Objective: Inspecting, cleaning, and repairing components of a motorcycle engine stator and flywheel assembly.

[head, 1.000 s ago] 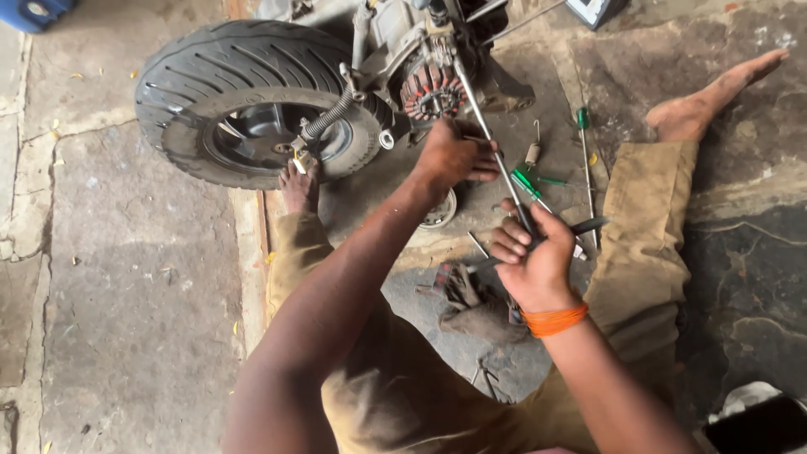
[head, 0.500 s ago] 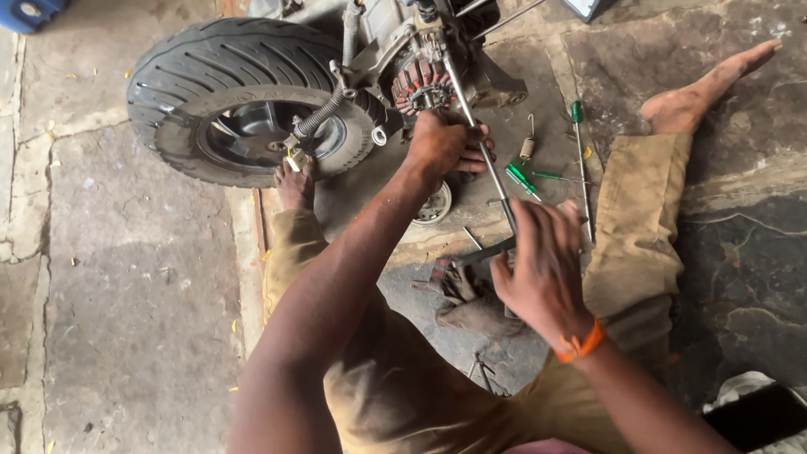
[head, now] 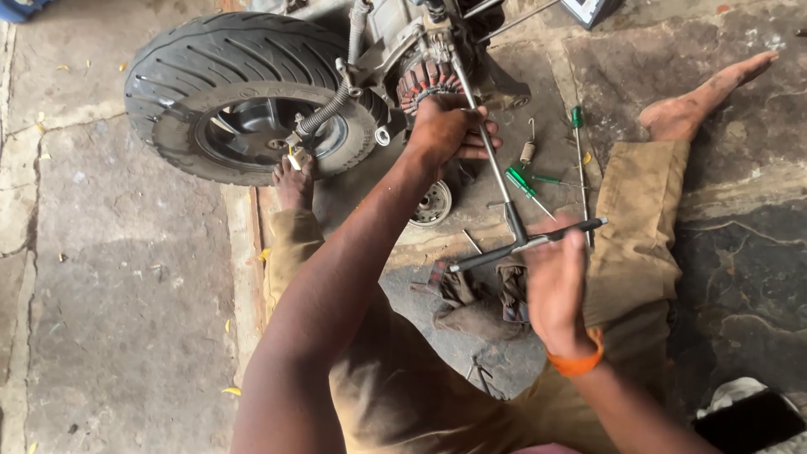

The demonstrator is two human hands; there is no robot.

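Steel T-wrench (head: 496, 181) runs from the engine (head: 424, 80) toward the floor's near edge; left hand (head: 450, 126) wraps its shaft, right hand (head: 555, 290) grips the crossbar. Slipping off could round the fastener.

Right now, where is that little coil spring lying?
In the head view, the coil spring lies on the ground right of the left hand, beside the green-handled screwdrivers.
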